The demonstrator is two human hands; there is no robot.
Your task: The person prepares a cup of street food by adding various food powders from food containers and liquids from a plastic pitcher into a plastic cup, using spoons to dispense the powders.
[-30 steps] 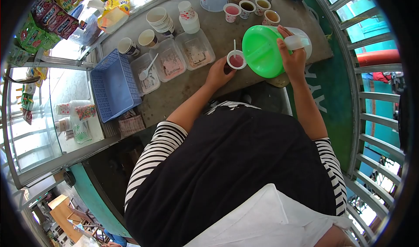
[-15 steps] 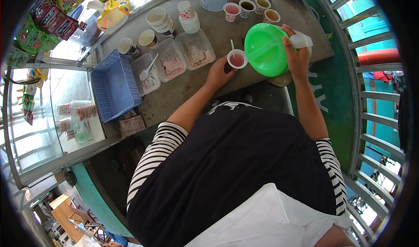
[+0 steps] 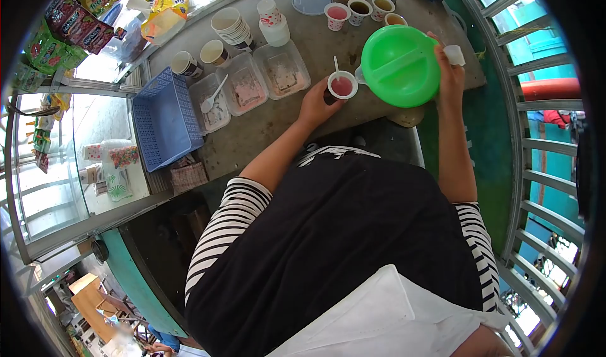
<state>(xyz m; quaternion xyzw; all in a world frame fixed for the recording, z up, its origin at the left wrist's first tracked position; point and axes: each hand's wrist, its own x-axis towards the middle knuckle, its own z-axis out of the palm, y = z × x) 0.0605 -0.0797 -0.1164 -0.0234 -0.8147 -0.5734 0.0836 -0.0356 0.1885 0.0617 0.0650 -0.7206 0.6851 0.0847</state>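
Observation:
My left hand (image 3: 314, 106) is closed around a small paper cup (image 3: 343, 87) holding pink drink. A thin white stick (image 3: 336, 63), perhaps a spoon handle, stands up out of it. To the right, my right hand (image 3: 449, 78) is wrapped about the handle side of a pitcher with a bright green lid (image 3: 401, 67). The pitcher's pale spout (image 3: 360, 75) points toward the cup, with a small gap between them. Its body is mostly hidden under the lid. Whether liquid is flowing cannot be seen.
Behind the pitcher stand cups of pink (image 3: 337, 15) and dark (image 3: 360, 10) drink, with more alongside. Left are plastic tubs (image 3: 282, 70) with powder, a white spoon (image 3: 214, 95), stacked paper cups (image 3: 231, 28) and a blue basket (image 3: 165, 120). Metal bars (image 3: 549, 139) line the right side.
My right hand has moved the green-lidded pitcher right and slightly up in view, away from the cup. Its spout now shows, and it covers more of an amber drink. My left hand stays nearly still.

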